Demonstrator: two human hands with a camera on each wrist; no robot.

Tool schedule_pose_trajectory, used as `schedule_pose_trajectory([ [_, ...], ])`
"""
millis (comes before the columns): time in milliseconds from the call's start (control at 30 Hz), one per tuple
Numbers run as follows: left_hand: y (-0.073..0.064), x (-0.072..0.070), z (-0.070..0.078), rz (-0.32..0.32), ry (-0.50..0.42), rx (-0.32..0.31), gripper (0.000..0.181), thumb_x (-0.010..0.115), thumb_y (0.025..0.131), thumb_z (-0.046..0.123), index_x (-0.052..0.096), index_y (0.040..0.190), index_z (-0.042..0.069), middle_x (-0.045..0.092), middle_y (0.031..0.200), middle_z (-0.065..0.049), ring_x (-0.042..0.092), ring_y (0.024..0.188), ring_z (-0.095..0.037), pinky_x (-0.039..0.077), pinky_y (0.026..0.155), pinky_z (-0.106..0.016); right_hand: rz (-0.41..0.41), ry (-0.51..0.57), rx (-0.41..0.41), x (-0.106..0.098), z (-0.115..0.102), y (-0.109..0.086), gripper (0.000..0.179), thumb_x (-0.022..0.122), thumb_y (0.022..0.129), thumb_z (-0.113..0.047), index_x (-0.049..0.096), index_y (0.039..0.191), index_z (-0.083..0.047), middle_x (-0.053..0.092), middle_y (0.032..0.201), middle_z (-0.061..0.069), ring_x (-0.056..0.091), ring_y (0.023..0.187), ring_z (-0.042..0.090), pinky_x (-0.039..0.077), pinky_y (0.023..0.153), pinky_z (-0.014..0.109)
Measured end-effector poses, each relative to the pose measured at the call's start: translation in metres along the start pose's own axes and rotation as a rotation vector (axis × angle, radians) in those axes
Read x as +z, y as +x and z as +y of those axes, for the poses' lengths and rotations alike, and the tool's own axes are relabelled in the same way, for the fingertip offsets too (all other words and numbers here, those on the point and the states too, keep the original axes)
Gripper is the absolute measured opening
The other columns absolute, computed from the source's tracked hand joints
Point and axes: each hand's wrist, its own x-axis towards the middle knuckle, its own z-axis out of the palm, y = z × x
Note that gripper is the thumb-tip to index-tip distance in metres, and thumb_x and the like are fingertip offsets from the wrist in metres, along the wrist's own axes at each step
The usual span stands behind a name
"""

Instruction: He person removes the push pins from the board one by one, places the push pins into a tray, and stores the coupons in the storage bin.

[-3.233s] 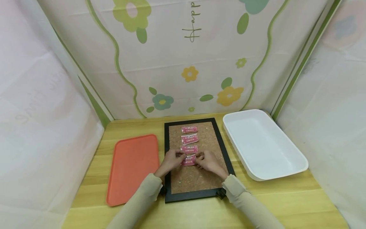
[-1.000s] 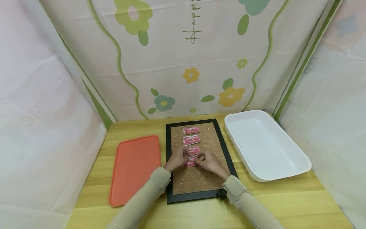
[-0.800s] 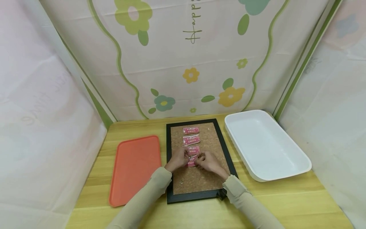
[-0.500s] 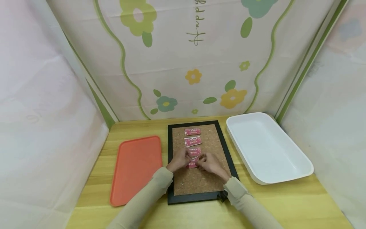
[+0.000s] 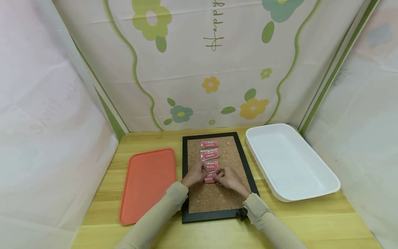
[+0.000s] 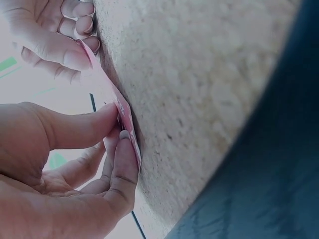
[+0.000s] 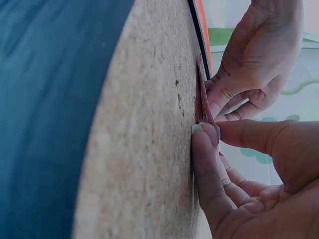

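My left hand (image 5: pixel 195 174) is over the upper left of the lowest pink coupon (image 5: pixel 209 178) on a framed corkboard (image 5: pixel 217 197). In the left wrist view, its thumb and fingertips (image 6: pixel 124 144) pinch together at the coupon's face; a small pushpin between them is mostly hidden. My right hand (image 5: pixel 229 178) pinches the coupon's right end between thumb and finger, seen close in the right wrist view. The coupon stands slightly off the cork there. Above it, further pink coupons (image 5: pixel 209 155) lie in a column, each with a small pale pin dot near its top.
Left of the board lies a flat orange tray (image 5: pixel 148 186). To the right stands a deep white tub (image 5: pixel 289 162). Small pale pins (image 5: pixel 228 143) show in the cork beside the column and at its lower left. Floral fabric walls (image 5: pixel 202 62) surround the wooden table.
My left hand has moved from the coupon's left edge up and right to its upper middle, covering the pale dot seen there before. The right hand keeps its pinch. The view has shifted slightly.
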Motion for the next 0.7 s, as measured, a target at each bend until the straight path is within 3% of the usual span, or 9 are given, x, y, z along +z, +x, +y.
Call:
schedule_pose_trajectory([
  [400,-0.005,-0.011,-0.004,-0.081,-0.121,0.043,0.003,0.072,0.093,0.0,0.073,0.095,0.0,0.073,0.092,-0.011,0.064,0.074,-0.014,0.055,0.066,-0.027,0.006,0.039,0.038,0.0,-0.001,-0.001,0.022,0.069,0.097,-0.003,0.068,0.117,0.006,0.079,0.083,0.013,0.074,0.068,0.018,0.062,0.062,0.034],
  [533,-0.005,-0.012,-0.007,-0.075,-0.122,0.022,0.004,0.071,0.095,0.003,0.073,0.098,0.002,0.073,0.097,-0.011,0.065,0.081,-0.015,0.054,0.067,-0.027,0.007,0.045,0.051,0.0,-0.003,-0.002,0.022,0.07,0.097,-0.004,0.068,0.116,0.006,0.079,0.084,0.014,0.074,0.068,0.018,0.062,0.063,0.034],
  [700,-0.005,-0.02,-0.006,-0.037,-0.142,0.05,0.008,0.068,0.096,0.0,0.075,0.101,0.0,0.074,0.097,-0.015,0.068,0.081,-0.019,0.054,0.064,-0.028,0.015,0.038,0.063,-0.005,-0.001,-0.001,0.024,0.07,0.097,-0.005,0.066,0.118,0.006,0.079,0.086,0.015,0.075,0.069,0.019,0.063,0.064,0.033],
])
